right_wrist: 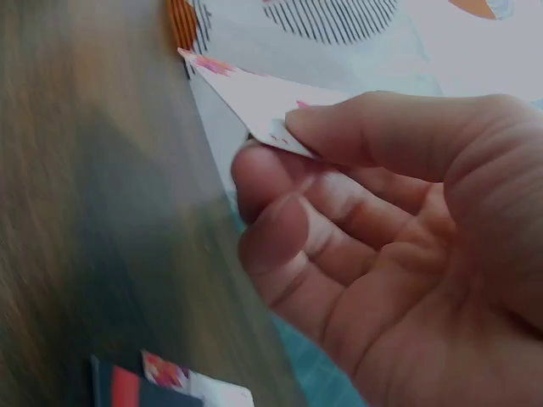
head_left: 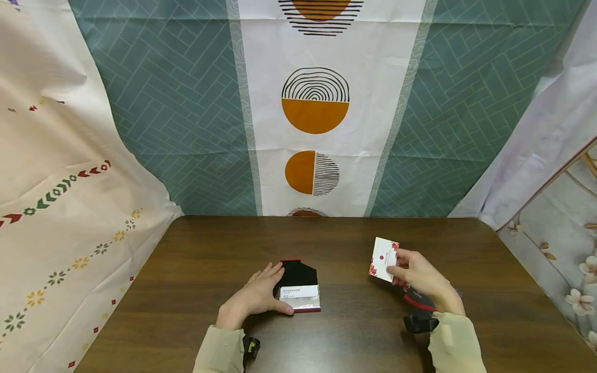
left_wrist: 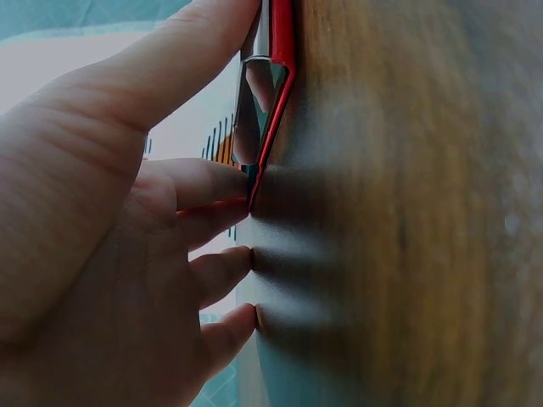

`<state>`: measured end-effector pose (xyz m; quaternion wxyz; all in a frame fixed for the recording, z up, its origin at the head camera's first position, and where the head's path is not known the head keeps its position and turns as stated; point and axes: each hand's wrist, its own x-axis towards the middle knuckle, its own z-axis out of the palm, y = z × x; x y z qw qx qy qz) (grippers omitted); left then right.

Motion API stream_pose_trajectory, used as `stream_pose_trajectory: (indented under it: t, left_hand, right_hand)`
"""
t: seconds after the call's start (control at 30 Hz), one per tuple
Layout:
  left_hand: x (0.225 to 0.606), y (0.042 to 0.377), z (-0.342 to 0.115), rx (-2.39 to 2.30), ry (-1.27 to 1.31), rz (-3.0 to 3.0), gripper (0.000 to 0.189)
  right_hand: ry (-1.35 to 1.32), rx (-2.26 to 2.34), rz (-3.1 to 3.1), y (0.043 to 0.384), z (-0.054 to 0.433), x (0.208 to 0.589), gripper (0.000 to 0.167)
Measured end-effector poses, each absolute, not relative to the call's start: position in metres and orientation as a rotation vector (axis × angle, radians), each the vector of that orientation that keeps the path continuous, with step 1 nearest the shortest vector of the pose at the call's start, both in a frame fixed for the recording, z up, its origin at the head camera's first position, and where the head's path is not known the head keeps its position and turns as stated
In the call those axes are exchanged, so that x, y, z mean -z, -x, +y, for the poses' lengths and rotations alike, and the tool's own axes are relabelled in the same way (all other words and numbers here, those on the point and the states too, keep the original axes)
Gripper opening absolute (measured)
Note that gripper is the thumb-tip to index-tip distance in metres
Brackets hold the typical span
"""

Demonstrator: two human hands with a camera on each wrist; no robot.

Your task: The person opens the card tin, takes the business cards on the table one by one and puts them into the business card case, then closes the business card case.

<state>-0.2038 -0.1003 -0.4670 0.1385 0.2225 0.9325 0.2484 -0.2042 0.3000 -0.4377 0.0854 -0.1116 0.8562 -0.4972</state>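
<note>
My left hand [head_left: 254, 300] rests at the left side of an open business card case [head_left: 298, 272], black inside with red edges. Its thumb lies at the case's near corner and the index finger at the far part; in the left wrist view the other fingertips [left_wrist: 246, 315] touch the table. A white card [head_left: 299, 291] sits in the case's shiny pocket. To the right, my right hand [head_left: 422, 274] pinches a white business card [head_left: 384, 259] with red floral corners between thumb and fingers, raised and tilted.
Partly hidden under my right forearm lies a dark holder with a red band [head_left: 418, 301]; beside it a floral-cornered card [right_wrist: 222, 392] shows in the right wrist view. The brown wooden table [head_left: 345, 342] ends at a patterned curtain [head_left: 205, 129] behind, with draped cloth [head_left: 60, 217] on the left.
</note>
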Motion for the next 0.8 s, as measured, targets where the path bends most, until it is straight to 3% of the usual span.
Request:
stream_pose_trajectory:
  t: [0.27, 0.37, 0.5, 0.7, 0.8]
  left_hand:
    - [0.466, 0.203, -0.100, -0.732, -0.635, 2.690, 0.107]
    - [0.466, 0.203, -0.100, -0.726, -0.633, 2.692, 0.108]
    - [0.467, 0.203, -0.100, -0.713, -0.635, 2.696, 0.107]
    - [0.466, 0.203, -0.101, -0.719, -0.638, 2.692, 0.107]
    - [0.465, 0.203, -0.100, -0.720, -0.631, 2.693, 0.107]
  right_hand:
    - [0.349, 1.721, 2.380, 0.210, 0.284, 0.445, 0.079]
    - [0.351, 1.781, 2.327, 0.211, 0.281, 0.445, 0.086]
    - [0.302, 1.839, 2.308, 0.212, 0.276, 0.446, 0.074]
    - [0.203, 1.873, 2.421, 0.213, 0.268, 0.445, 0.026]
    - [0.239, 1.840, 2.506, 0.214, 0.265, 0.444, 0.015]
